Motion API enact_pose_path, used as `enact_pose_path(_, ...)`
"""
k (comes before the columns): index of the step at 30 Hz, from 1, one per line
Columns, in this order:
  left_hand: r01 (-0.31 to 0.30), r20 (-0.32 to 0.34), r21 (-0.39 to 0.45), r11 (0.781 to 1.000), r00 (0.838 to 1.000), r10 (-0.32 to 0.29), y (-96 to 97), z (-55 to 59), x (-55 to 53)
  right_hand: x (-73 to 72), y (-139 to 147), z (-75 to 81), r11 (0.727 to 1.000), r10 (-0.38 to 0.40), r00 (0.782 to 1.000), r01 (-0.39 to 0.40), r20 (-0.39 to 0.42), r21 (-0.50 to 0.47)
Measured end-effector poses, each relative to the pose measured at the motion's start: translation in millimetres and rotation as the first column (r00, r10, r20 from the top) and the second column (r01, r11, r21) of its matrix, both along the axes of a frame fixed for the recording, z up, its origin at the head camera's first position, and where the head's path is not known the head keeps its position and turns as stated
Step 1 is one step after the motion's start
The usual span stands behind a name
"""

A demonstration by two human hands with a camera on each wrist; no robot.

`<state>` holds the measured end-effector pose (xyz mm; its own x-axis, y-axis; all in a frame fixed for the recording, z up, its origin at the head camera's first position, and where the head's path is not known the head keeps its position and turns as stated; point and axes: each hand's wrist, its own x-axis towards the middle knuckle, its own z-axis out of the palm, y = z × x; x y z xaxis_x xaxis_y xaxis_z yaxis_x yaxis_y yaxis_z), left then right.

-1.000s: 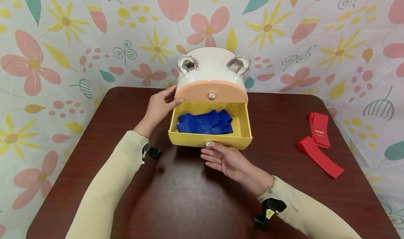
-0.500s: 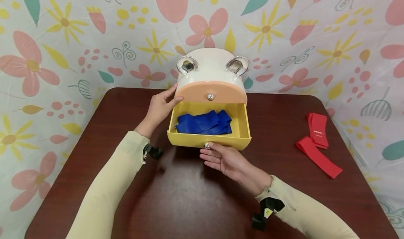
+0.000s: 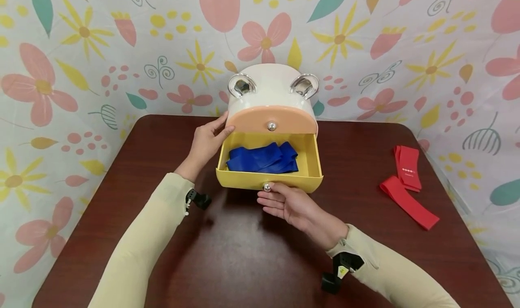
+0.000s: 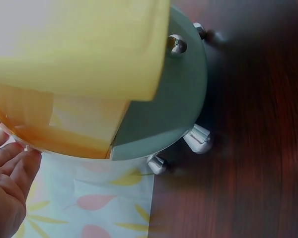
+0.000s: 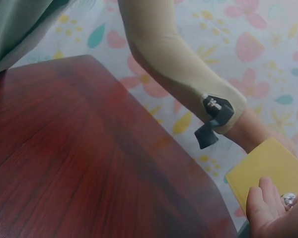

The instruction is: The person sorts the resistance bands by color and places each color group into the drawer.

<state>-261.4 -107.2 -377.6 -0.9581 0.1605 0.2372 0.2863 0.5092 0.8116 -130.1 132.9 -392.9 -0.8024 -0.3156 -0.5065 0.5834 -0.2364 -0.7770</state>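
A small cabinet (image 3: pixel 270 84) with a white top and silver ears stands at the back of the table. Its yellow drawer (image 3: pixel 239 179) is pulled out, with folded blue fabric bands (image 3: pixel 260 159) lying inside. My right hand (image 3: pixel 298 208) pinches the drawer's silver knob (image 3: pixel 266 187), the other fingers extended below it. My left hand (image 3: pixel 203 143) rests against the cabinet's left side, thumb near the front edge. Above, the orange drawer (image 3: pixel 252 118) is closed. In the left wrist view, a green drawer (image 4: pixel 174 104) sits beneath the yellow one.
Two folded red bands (image 3: pixel 408 170) lie on the dark wooden table (image 3: pixel 235 263) at the right. Short silver feet (image 4: pixel 197 139) hold up the cabinet. A flower-print cloth (image 3: pixel 162 41) hangs close behind it and along the sides.
The head view shifts slightly. Both hands, the pulled-out drawer and the blue bands keep their places.
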Motion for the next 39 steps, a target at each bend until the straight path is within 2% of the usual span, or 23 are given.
enact_pose_path(7, 0.021, -0.023, 0.002, 1.0, 1.0, -0.021, -1.2, -2.1, 0.8, 2.2, 4.8, 0.8, 1.0, 0.027, 1.0, -0.027, 0.003, 0.005)
enact_pose_path(14, 0.067, 0.048, 0.064, 0.996, 0.996, -0.07, -6.3, 1.5, -5.7, 4.1, 4.0, -0.5, 1.0, 0.03, 1.0, -0.03, 0.002, 0.004)
enact_pose_path(24, 0.077, 0.094, 0.059, 0.995, 0.992, -0.082, -3.7, 7.3, -10.0, 4.5, 3.2, -1.8, 1.0, 0.028, 1.0, -0.028, -0.01, 0.007)
enact_pose_path(28, 0.111, 0.072, -0.005, 0.994, 0.991, -0.111, 1.1, 13.4, -13.5, 5.0, 2.9, -1.1, 1.0, 0.024, 1.0, -0.024, -0.01, 0.011)
enact_pose_path(32, 0.111, 0.006, -0.081, 0.99, 0.994, -0.111, 4.3, 15.5, -15.2, 4.6, 3.2, 0.5, 0.999, 0.03, 0.999, -0.03, -0.012, 0.014)
enact_pose_path(39, 0.096, -0.055, -0.085, 0.992, 0.993, -0.101, 5.9, 13.4, -12.3, -5.8, 6.2, 1.8, 1.0, 0.014, 0.999, -0.014, -0.031, 0.018)
